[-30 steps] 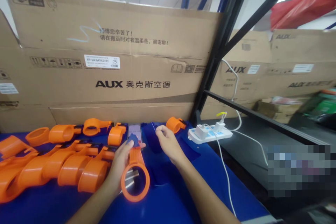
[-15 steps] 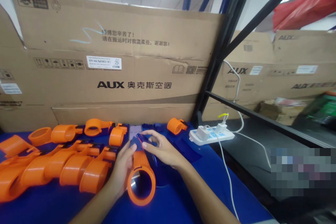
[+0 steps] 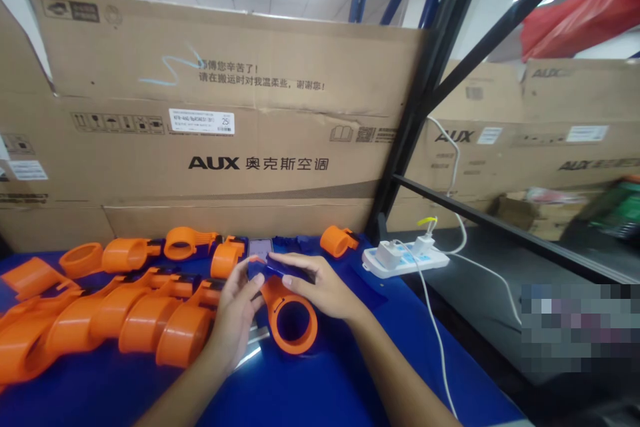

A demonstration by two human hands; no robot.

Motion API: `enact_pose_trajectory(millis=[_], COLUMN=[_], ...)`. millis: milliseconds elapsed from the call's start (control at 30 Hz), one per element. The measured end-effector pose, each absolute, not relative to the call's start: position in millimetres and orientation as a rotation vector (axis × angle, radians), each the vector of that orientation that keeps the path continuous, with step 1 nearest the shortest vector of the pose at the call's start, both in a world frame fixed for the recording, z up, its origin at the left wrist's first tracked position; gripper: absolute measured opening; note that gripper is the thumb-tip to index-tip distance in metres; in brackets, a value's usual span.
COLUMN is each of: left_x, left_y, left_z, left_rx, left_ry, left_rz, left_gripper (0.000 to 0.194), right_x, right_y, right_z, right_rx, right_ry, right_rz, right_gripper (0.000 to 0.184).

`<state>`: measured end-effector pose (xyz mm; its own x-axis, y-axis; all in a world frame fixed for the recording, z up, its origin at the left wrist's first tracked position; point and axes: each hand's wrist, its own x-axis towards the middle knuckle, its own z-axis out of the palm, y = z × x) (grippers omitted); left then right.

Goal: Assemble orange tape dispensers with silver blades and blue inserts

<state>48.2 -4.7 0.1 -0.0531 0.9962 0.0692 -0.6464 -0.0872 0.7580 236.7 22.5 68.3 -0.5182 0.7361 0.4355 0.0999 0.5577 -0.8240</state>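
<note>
Because the ring (image 3: 275, 295) between our left hand (image 3: 239, 303) and right hand (image 3: 330, 287) looks light, stiff and slick, we judge it best held by its blue end (image 3: 274, 269), which both grasp just short of the phone (image 3: 261, 247).

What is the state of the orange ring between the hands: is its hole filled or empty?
Empty: through the orange ring, only dark blue shows, and nothing is visible inside it.

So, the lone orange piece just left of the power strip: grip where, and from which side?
I'd take the orange piece by its wide round barrel, from above or the near side: the carton stands behind it, and its narrower, dark-tipped end points right, toward the power strip.
</note>
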Motion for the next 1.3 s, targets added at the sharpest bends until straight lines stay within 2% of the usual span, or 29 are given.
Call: enact_pose_trajectory(millis=[267,600,800,967,1133,1300], left_x=[48,47,45,46,46,42], left_y=[-4,-8,-11,-13,-7,1], left_z=[1,8,13,16,12,5], left_rx=[0.711,0.742,0.805,0.881,0.979,0.988], left_ry=[0.635,0.593,0.548,0.553,0.836,0.972], left_rz=[1.559,1.66,1.657,1.67,1.728,1.774], left_gripper=[0.045,0.059,0.071,0.068,0.065,0.057], right_x=[236,236,240,243,243,241], right_y=[24,19,15,20,26,26], right_z=[68,72,70,64,59,58], right_rx=[-0.677,-0.685,-0.758,-0.831,-0.829,-0.784], right_ry=[-2.001,-2.015,-2.096,-2.171,-2.285,-2.309], right_rz=[1.01,0.949,0.727,0.267,-0.026,-0.1], right_gripper=[0.041,0.044,0.05,0.067,0.058,0.056])
